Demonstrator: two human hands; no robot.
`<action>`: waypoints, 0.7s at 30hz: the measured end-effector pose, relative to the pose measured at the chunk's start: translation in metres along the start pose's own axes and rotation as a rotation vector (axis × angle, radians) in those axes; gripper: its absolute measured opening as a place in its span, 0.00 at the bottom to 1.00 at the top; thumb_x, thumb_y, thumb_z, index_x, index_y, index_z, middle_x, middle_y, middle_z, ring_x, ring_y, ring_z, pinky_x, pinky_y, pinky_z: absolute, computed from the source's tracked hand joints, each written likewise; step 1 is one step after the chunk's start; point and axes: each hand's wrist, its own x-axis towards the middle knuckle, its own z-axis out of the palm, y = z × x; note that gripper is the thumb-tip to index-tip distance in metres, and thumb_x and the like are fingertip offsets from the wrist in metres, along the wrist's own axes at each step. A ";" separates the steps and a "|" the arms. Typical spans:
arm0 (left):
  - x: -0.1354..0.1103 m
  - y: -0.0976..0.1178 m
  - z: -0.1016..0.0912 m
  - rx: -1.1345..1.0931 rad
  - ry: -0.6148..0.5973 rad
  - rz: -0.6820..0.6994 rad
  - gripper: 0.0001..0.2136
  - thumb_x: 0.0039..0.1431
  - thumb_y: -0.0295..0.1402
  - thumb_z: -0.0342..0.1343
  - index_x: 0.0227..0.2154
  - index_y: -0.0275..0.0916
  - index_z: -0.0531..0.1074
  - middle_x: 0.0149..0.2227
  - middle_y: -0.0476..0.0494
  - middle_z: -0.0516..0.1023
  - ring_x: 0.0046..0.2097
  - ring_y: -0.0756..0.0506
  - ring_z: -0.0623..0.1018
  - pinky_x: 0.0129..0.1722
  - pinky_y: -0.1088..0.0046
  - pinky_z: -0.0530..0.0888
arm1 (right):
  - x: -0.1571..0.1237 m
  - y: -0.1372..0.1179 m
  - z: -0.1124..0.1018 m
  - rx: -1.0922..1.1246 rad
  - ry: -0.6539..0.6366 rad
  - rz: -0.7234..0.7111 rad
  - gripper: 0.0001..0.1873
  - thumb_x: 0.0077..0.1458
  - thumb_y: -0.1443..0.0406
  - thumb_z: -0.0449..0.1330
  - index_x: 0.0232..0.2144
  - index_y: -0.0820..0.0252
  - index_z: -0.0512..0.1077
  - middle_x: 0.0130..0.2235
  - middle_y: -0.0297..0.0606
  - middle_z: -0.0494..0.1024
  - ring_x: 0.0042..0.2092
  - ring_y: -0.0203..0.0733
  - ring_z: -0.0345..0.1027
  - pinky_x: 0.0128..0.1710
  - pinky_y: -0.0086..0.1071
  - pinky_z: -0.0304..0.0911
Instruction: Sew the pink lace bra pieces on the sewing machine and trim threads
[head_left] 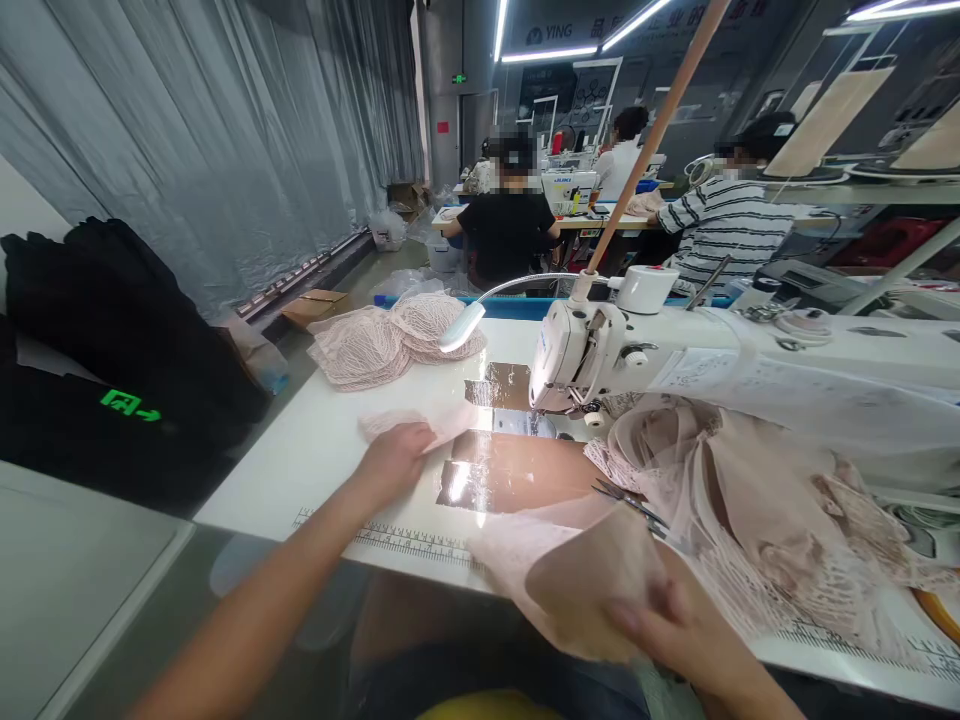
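My left hand (pixel 396 462) is closed on a small pale pink lace piece (pixel 454 425), just left of the sewing machine's needle area. Low at the front edge, my right hand (pixel 664 615) pinches a beige fabric piece (pixel 592 570) with sheer pink mesh (pixel 506 545) attached, which hangs partly over the table edge. The white sewing machine (pixel 570 350) stands ahead, its lamp lighting the needle plate (pixel 517 424). Small scissors (pixel 634 503) lie near the right hand, beside a heap of beige lace and mesh pieces (pixel 757 500).
Stacked lace cup-shaped pieces (pixel 367 348) rest at the table's back left under a bendable lamp (pixel 463 328). A printed ruler (pixel 409 543) runs along the front edge. A thread-stand pole (pixel 652 140) rises behind the machine head. Several people (pixel 506 235) sit at machines beyond.
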 end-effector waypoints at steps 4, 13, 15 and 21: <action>-0.016 -0.037 -0.014 0.130 0.004 -0.096 0.17 0.57 0.25 0.45 0.46 0.39 0.73 0.50 0.38 0.74 0.53 0.38 0.72 0.52 0.55 0.70 | -0.010 0.000 -0.031 0.091 0.156 0.147 0.21 0.32 0.49 0.69 0.27 0.56 0.74 0.25 0.42 0.77 0.27 0.51 0.70 0.25 0.38 0.66; 0.022 0.013 -0.020 -0.140 -0.031 0.137 0.22 0.63 0.40 0.45 0.58 0.36 0.62 0.64 0.36 0.57 0.64 0.41 0.58 0.62 0.62 0.59 | 0.008 0.027 -0.037 0.072 0.253 0.271 0.19 0.37 0.51 0.67 0.29 0.57 0.76 0.26 0.46 0.79 0.26 0.54 0.73 0.25 0.42 0.69; 0.055 0.024 -0.006 -0.174 -0.114 0.068 0.24 0.66 0.41 0.40 0.60 0.35 0.58 0.65 0.35 0.53 0.66 0.39 0.54 0.63 0.59 0.56 | 0.011 0.027 -0.030 0.073 0.280 0.284 0.19 0.37 0.52 0.68 0.29 0.57 0.76 0.26 0.44 0.79 0.25 0.53 0.73 0.25 0.41 0.70; 0.155 0.026 0.040 -0.176 -0.187 0.018 0.32 0.63 0.49 0.39 0.64 0.34 0.48 0.67 0.29 0.42 0.67 0.28 0.43 0.62 0.47 0.48 | 0.011 0.028 -0.022 0.071 0.321 0.303 0.19 0.36 0.52 0.69 0.28 0.58 0.76 0.25 0.40 0.79 0.24 0.47 0.71 0.23 0.35 0.68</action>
